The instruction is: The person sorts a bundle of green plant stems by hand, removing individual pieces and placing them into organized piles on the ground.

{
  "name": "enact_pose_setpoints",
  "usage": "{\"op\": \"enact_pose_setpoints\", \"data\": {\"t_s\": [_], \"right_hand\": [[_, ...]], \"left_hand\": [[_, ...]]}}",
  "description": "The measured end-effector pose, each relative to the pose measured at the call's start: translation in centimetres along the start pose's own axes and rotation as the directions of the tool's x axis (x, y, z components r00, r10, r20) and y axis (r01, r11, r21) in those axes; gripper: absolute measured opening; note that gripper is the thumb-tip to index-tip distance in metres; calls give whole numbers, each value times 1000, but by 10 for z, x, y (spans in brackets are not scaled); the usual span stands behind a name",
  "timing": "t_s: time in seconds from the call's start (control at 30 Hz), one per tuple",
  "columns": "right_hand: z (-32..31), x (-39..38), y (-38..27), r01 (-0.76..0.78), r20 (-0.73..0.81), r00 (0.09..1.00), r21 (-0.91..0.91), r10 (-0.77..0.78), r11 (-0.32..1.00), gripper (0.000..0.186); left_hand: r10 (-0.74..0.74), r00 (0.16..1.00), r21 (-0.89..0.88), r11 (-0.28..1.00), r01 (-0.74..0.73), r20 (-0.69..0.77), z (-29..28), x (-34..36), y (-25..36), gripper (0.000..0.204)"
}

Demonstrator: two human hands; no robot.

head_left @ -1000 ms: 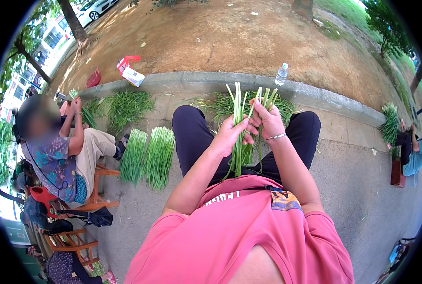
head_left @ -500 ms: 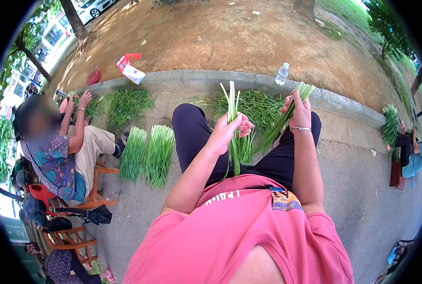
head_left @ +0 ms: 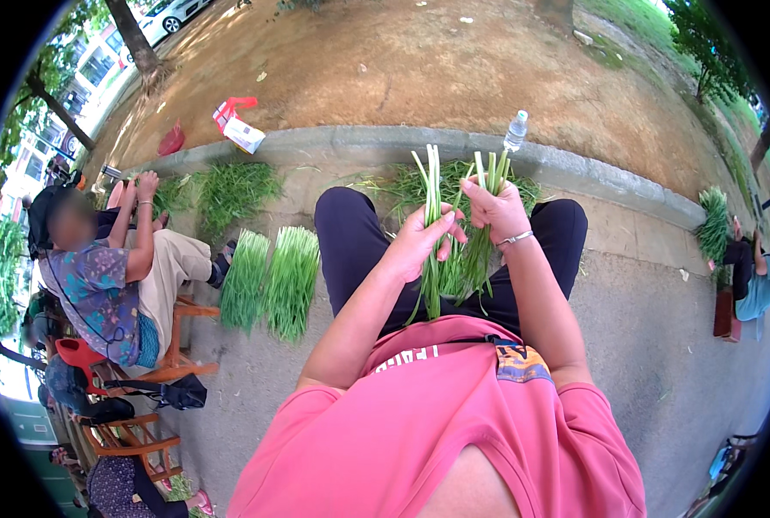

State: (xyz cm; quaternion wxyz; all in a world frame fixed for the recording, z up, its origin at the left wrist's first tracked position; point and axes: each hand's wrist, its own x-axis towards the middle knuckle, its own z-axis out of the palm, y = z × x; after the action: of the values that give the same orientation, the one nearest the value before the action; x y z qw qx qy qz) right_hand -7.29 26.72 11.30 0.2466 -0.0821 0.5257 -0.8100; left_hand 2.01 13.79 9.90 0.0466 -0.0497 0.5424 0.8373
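Note:
My left hand (head_left: pixel 419 246) grips a bunch of long green chive stalks (head_left: pixel 433 194) that stands upright above my lap. My right hand (head_left: pixel 494 210) is closed around a second bunch of green stalks (head_left: pixel 491 168) right beside the first, so the two bunches nearly touch. Both hang down over my dark trousers (head_left: pixel 350 246). A loose heap of the same greens (head_left: pixel 402 186) lies on the pavement behind my hands, against the stone kerb (head_left: pixel 359 142).
Two trimmed bundles of greens (head_left: pixel 272 281) lie on the pavement at my left. A seated person (head_left: pixel 108 276) on a wooden stool works another green pile (head_left: pixel 229 190). A plastic bottle (head_left: pixel 515 131) stands on the kerb. Another person (head_left: pixel 747 276) sits at the far right.
My right hand, which was raised out to the right with its stalks half a second ago, has come back in beside the left hand's bunch.

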Motion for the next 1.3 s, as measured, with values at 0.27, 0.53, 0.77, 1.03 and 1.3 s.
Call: {"op": "enact_pose_setpoints", "data": {"t_s": [0.27, 0.53, 0.77, 1.03, 1.3], "right_hand": [[-3, -7, 1, -15, 77, 997, -82, 22, 997, 12], [-6, -13, -2, 76, 133, 991, -320, -34, 944, 14], [-3, -16, -4, 127, 142, 987, -453, -69, 882, 11], [-5, -13, 5, 275, 173, 961, -494, -217, 825, 10], [-6, -13, 8, 415, 227, 908, -606, -353, 679, 13]], "left_hand": [[65, 997, 13, 998, -64, -50, 4, 2, -1, 16], [78, 993, 22, 997, -76, -92, -3, 2, -5, 13], [90, 990, 24, 996, -88, -110, -1, 2, -5, 12], [84, 989, 59, 995, -77, -121, 1, 1, -2, 11], [109, 985, 123, 988, -93, -131, -2, 2, -6, 10]]}}
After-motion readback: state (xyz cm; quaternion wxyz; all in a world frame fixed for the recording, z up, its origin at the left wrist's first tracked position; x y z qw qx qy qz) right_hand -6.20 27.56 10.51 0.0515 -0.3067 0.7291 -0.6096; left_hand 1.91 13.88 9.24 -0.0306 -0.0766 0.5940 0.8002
